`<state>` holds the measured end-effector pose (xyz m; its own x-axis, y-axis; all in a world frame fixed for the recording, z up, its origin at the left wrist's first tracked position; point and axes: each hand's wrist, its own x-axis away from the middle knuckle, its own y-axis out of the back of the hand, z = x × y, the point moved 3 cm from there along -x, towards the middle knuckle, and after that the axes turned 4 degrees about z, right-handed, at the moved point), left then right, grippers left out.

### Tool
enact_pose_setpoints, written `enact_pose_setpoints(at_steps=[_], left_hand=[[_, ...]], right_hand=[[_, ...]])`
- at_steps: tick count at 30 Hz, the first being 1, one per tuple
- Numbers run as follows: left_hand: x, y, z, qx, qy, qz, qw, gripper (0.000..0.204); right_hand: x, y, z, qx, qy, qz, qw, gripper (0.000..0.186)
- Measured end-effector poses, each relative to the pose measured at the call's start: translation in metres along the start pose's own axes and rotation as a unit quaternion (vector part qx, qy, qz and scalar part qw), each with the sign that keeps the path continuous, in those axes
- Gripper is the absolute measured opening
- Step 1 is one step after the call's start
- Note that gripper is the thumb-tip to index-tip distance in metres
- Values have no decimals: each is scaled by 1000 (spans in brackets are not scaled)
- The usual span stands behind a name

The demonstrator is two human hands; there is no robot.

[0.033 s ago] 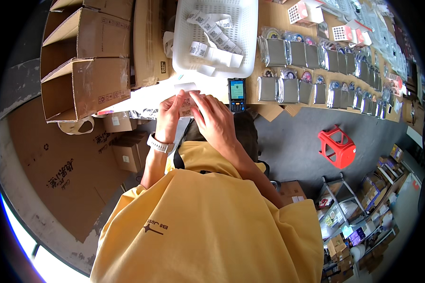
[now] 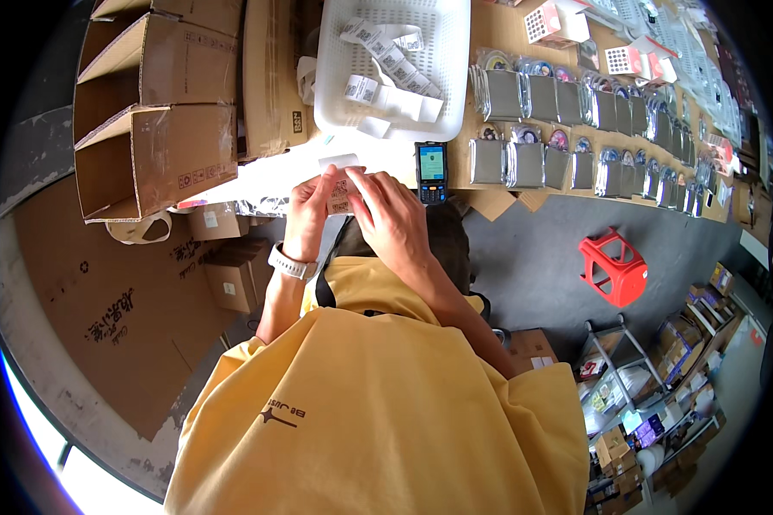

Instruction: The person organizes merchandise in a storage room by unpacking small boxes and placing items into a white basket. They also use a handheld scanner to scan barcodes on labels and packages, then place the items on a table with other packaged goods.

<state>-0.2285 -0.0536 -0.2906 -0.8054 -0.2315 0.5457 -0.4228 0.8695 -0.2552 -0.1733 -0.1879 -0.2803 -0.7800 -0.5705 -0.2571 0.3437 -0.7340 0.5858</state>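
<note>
A short strip of white paper labels (image 2: pixel 340 194) with printed square codes is stretched between my hands, over the front edge of the table. My left hand (image 2: pixel 306 215) pinches its left side, thumb on top. My right hand (image 2: pixel 393 221) is closed at its right edge, with the fingertips partly hidden behind the back of the hand. Just right of my fingers, a handheld scanner (image 2: pixel 431 173) with a lit screen lies on the table. Beyond them stands a white plastic basket (image 2: pixel 458 77) holding a longer curled label strip (image 2: pixel 392 62).
Open cardboard boxes (image 2: pixel 186 146) are stacked at the left. Rows of grey-silver packets (image 2: pixel 524 163) line the table (image 2: pixel 498 34) on the right, with small white-and-red boxes (image 2: pixel 558 24) behind. A red stool (image 2: pixel 614 268) stands on the floor, near a metal-framed cart (image 2: pixel 614 360).
</note>
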Motion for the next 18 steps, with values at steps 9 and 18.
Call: enact_pose_setpoints(at_steps=[9,18], left_hand=[[-1,-2,10,42,36,-4,998,43],[-4,-1,16,31,36,-29,998,26]], right_hand=[[4,2,-5,27,3,6,1000,37],[4,4,-3,27,-10,-1,1000,36]])
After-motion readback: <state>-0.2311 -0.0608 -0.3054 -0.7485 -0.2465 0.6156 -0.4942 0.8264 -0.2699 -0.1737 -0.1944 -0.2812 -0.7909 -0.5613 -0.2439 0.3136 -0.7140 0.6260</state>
